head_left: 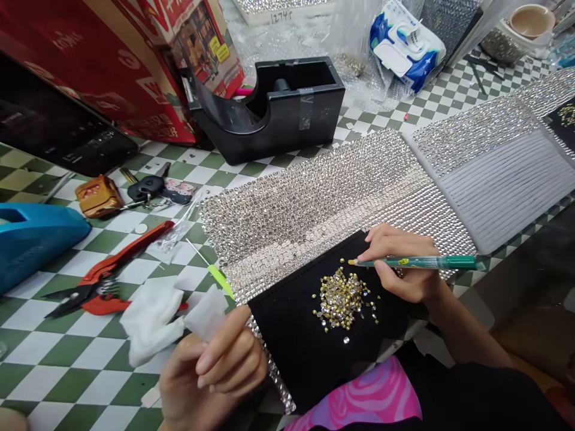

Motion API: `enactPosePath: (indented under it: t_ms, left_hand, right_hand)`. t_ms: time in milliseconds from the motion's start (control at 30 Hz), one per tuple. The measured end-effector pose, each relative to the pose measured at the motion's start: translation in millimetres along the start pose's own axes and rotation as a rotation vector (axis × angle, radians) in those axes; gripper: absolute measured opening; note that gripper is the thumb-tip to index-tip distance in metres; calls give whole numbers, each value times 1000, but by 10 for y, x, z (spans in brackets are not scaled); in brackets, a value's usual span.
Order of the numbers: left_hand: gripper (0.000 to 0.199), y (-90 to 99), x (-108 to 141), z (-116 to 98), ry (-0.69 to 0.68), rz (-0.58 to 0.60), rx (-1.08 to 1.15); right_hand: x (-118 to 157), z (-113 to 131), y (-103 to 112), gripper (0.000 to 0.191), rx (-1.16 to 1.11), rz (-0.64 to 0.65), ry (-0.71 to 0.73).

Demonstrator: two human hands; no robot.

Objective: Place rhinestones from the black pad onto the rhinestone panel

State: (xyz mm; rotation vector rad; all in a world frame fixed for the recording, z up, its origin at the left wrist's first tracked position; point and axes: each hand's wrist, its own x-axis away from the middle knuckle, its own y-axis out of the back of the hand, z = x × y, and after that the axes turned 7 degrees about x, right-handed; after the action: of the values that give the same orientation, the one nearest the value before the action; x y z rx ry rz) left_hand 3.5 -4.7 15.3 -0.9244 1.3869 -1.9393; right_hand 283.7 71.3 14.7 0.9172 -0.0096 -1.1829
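My right hand (406,263) is closed around a green, clear-barrelled picker pen (417,262). Its yellowish tip hovers beside a single small rhinestone, above a pile of gold-backed rhinestones (341,299) on a black sheet (287,329). Some stones lie scattered around the pile. My left hand (215,365) is curled at the sheet's left corner, with a thin white tissue (207,312) between thumb and index finger. Along the sheet's upper edge runs a panel of silver rhinestone rows (305,197), with a paler band across its lower part.
Red-handled pruning shears (108,275), a crumpled white wipe (153,317), a lime-handled needle tool (220,280) and keys (148,187) lie left. A black tape dispenser (287,108) stands behind the panel. A grooved grey tray (512,179) and a wipes pack (406,45) are right.
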Motion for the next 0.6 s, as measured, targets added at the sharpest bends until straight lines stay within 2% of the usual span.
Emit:
enactPosePath:
  t_ms: [167,233,300,400,467,500,600]
  left_hand:
    - [54,38,5,-5,10,30,14]
    - [54,49,5,-6,10,36,3]
    - [54,52,13,-9,4,23,-5]
    - [54,41,40,-14,-22,-58,-9]
    - [56,28,54,-14,-28,-86,-13]
    - [56,20,57,-12,-32,-89,-13]
    - [57,6,47,-5,-40,-65,-24]
  right_hand:
    - [21,-4,-10,22,-49,-56,-36]
    - [22,-17,6,24,-89,-139,-71]
    - [11,-61,58,25,-100,-291,-86]
    - [-28,-216,241,20,-40,-580,-94]
    - [-67,-385,433,15,27,-706,-142]
    - [-89,-485,538,13,47,-732,-173]
    - [-159,-813,812,9,44,-676,-250]
